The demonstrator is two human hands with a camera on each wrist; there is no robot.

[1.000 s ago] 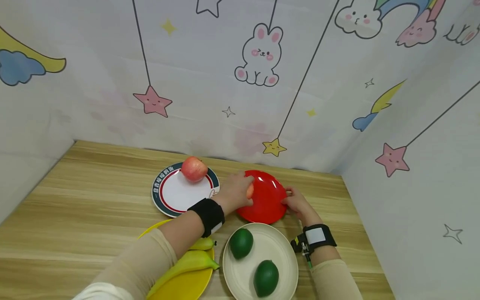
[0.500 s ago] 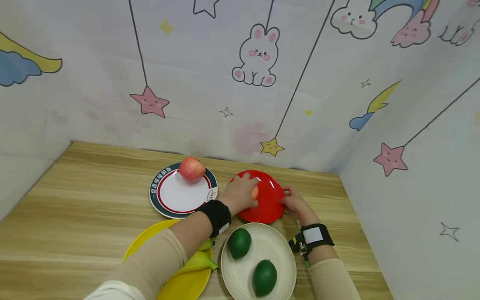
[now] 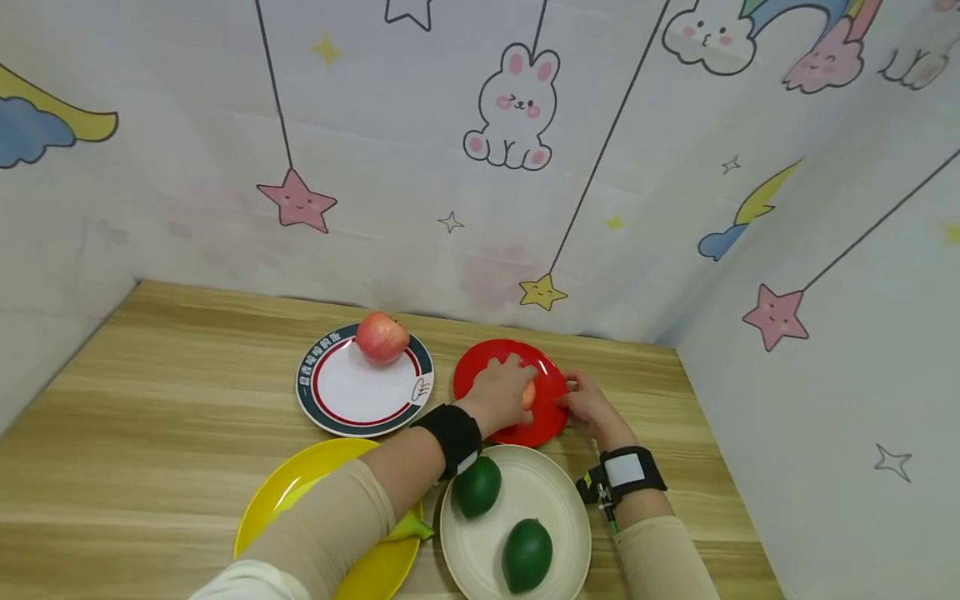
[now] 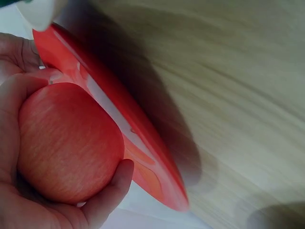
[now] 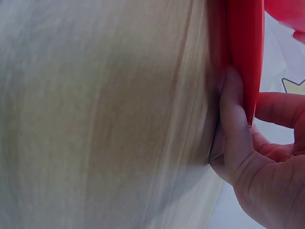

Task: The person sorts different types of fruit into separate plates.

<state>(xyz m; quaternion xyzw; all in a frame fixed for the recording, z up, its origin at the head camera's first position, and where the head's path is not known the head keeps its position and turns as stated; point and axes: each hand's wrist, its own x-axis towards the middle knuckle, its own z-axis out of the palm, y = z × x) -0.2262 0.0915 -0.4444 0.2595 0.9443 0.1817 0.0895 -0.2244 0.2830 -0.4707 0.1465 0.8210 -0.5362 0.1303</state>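
My left hand grips a red-orange apple and holds it over the middle of a red plate. In the left wrist view the apple lies in my palm, fingers curled round it, just above the red plate. My right hand pinches that plate's right rim. The right wrist view shows thumb and fingers clamped on the plate's edge, with the wooden table under it.
A white plate with a blue and red rim carries a second apple. A cream plate near me holds two green fruits. A yellow plate with bananas lies under my left forearm. Patterned walls close off the back and right.
My left hand has carried the apple further right, from the red plate's left edge to over its middle. My right hand stays on the plate's right rim.
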